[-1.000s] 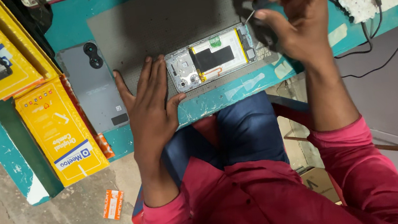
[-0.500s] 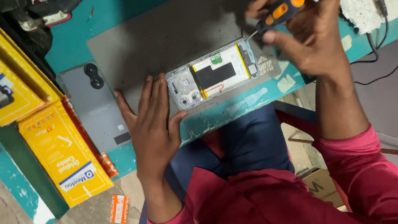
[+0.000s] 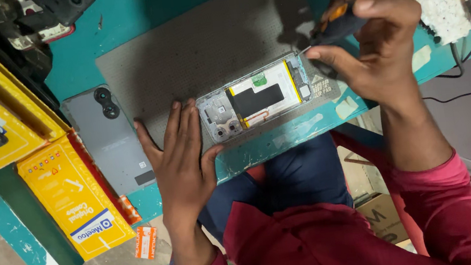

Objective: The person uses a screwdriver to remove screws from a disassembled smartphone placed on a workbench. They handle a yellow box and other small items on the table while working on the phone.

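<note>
Lying on the grey work mat (image 3: 200,41), the opened smartphone (image 3: 258,98) runs lengthwise between the hands; left hand (image 3: 179,160) rests flat, fingers released, touching its camera end; right hand (image 3: 371,44) grips an orange-and-black screwdriver (image 3: 335,25), tip at the far end.

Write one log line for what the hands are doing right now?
left hand: flat on grey mat, steadying opened phone | right hand: grips orange-black screwdriver, tip at phone's end | grey back cover: lying beside mat
</note>
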